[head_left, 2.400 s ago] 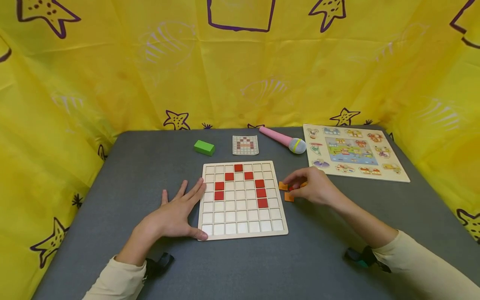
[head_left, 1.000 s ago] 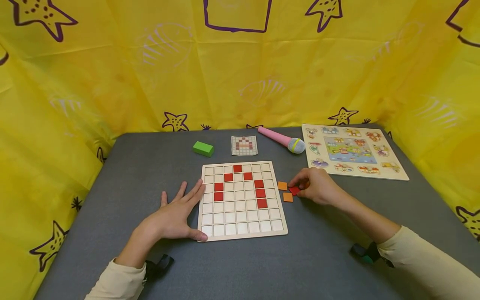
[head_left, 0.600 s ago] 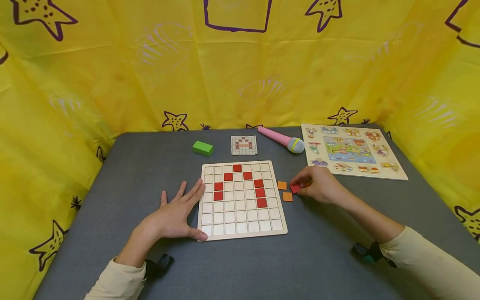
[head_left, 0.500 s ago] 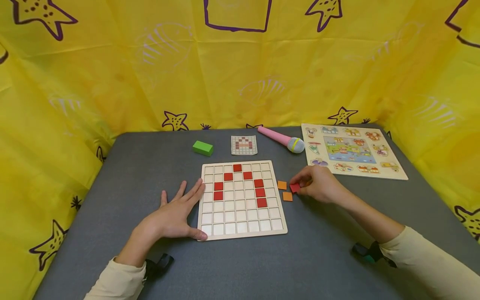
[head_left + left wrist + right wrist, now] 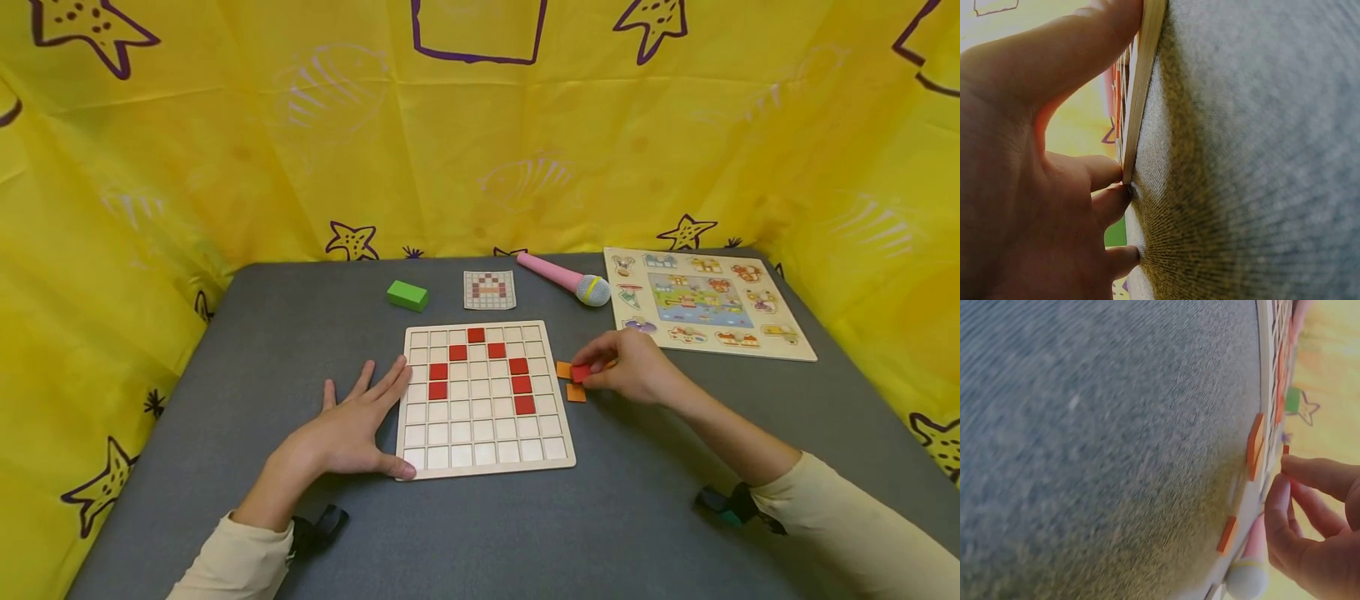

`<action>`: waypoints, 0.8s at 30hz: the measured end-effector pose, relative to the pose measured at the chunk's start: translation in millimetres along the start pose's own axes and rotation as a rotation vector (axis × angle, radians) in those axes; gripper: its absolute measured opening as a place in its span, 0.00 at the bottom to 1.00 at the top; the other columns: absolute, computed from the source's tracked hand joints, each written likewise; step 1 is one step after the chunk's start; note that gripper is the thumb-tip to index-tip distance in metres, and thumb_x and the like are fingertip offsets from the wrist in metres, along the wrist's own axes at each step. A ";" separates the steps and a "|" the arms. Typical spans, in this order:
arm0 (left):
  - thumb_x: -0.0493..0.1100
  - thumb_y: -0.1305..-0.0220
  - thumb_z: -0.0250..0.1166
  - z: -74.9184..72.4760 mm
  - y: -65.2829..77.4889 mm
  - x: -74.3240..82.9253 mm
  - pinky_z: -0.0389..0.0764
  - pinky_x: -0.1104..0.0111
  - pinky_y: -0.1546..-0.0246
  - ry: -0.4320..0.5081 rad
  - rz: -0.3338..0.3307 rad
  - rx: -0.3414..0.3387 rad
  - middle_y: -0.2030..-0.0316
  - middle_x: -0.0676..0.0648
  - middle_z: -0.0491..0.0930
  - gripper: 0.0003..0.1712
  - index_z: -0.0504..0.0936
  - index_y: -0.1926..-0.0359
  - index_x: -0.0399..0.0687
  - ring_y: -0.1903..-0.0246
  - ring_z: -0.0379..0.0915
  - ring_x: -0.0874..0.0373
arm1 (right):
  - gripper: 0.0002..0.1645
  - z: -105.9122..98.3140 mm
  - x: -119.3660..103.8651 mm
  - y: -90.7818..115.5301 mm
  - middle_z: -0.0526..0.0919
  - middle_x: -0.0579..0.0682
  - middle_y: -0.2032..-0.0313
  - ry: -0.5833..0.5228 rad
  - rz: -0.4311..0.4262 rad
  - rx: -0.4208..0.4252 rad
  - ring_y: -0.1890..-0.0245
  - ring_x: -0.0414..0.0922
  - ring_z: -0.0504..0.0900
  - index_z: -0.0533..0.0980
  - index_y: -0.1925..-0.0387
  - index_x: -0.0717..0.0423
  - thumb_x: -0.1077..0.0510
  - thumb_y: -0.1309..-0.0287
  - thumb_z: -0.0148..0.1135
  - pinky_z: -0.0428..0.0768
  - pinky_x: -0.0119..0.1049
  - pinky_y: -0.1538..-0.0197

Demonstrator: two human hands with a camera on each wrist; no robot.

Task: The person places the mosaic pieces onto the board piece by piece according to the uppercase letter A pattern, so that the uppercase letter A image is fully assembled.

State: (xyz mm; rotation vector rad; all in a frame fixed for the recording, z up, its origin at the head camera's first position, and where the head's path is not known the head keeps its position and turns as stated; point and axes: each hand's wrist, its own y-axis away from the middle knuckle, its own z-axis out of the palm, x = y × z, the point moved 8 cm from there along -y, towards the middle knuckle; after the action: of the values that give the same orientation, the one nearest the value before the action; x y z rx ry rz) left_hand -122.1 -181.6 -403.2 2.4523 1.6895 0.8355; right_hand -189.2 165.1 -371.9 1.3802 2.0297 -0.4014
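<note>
A wooden grid board [image 5: 483,433] lies flat on the table, with several red tiles [image 5: 521,384] set in its squares as an arch. My left hand [image 5: 341,433] rests at the board's left side, fingers spread, fingertips and thumb touching its edge. Just right of the board, my right hand [image 5: 633,367] pinches a red tile [image 5: 580,373] between thumb and fingertip. In the right wrist view that tile is off the table. Beneath and beside it lie orange tiles [image 5: 576,393], one partly covered by the red tile. Another orange tile [image 5: 1227,535] shows in the right wrist view.
Behind the board lie a green block [image 5: 407,296], a small pattern card [image 5: 490,290] and a pink toy microphone [image 5: 551,272]. A wooden picture puzzle [image 5: 780,317] is at the back right. Yellow cloth [image 5: 480,125] surrounds the grey table [image 5: 480,542].
My right hand has come to hold the red tile at its edge and has shifted slightly left with it, over the orange tiles. The left hand stays where it was.
</note>
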 end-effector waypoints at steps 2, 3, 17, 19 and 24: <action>0.75 0.58 0.79 -0.1 0.2 -0.1 0.28 0.18 0.37 -0.001 0.002 0.000 0.15 0.48 0.35 0.81 0.42 0.15 0.52 0.18 0.27 0.30 | 0.14 1.7 -2.0 -0.8 0.90 0.48 0.65 -0.010 -0.004 0.001 0.65 0.44 0.80 0.90 0.57 0.55 0.63 0.47 0.79 0.79 0.33 0.64; 0.75 0.58 0.79 0.0 0.2 -0.3 0.28 0.18 0.37 -0.002 0.001 -0.001 0.15 0.48 0.35 0.81 0.42 0.15 0.52 0.18 0.27 0.30 | 0.14 2.6 -2.9 -1.3 0.90 0.48 0.64 -0.012 -0.006 0.000 0.65 0.44 0.80 0.89 0.57 0.56 0.63 0.47 0.79 0.79 0.33 0.64; 0.76 0.57 0.78 0.4 0.1 -0.4 0.28 0.18 0.37 -0.015 0.019 0.005 0.15 0.49 0.34 0.80 0.41 0.15 0.53 0.18 0.26 0.31 | 0.16 19.2 -18.8 -6.0 0.90 0.48 0.64 -0.070 -0.011 -0.025 0.65 0.41 0.83 0.90 0.57 0.53 0.60 0.50 0.82 0.78 0.32 0.66; 0.76 0.57 0.78 0.5 0.1 -0.6 0.28 0.18 0.37 -0.014 0.020 0.006 0.15 0.49 0.34 0.80 0.41 0.15 0.53 0.18 0.26 0.31 | 0.16 21.9 -21.2 -7.1 0.90 0.47 0.65 -0.072 -0.010 -0.029 0.65 0.41 0.83 0.90 0.57 0.52 0.60 0.50 0.82 0.78 0.32 0.66; 0.76 0.57 0.78 1.3 -0.5 -1.1 0.28 0.18 0.37 -0.013 0.016 0.006 0.15 0.49 0.34 0.80 0.41 0.15 0.53 0.18 0.26 0.31 | 0.14 28.9 -28.0 -9.9 0.88 0.45 0.68 -0.077 -0.011 -0.043 0.67 0.41 0.82 0.90 0.58 0.52 0.60 0.50 0.81 0.78 0.33 0.66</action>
State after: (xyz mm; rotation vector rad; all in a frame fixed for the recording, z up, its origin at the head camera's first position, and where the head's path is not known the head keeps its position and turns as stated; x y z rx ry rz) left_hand -122.2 -182.0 -404.9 2.4725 1.6730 0.8150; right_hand -181.8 124.5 -376.1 1.3085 1.9735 -0.4070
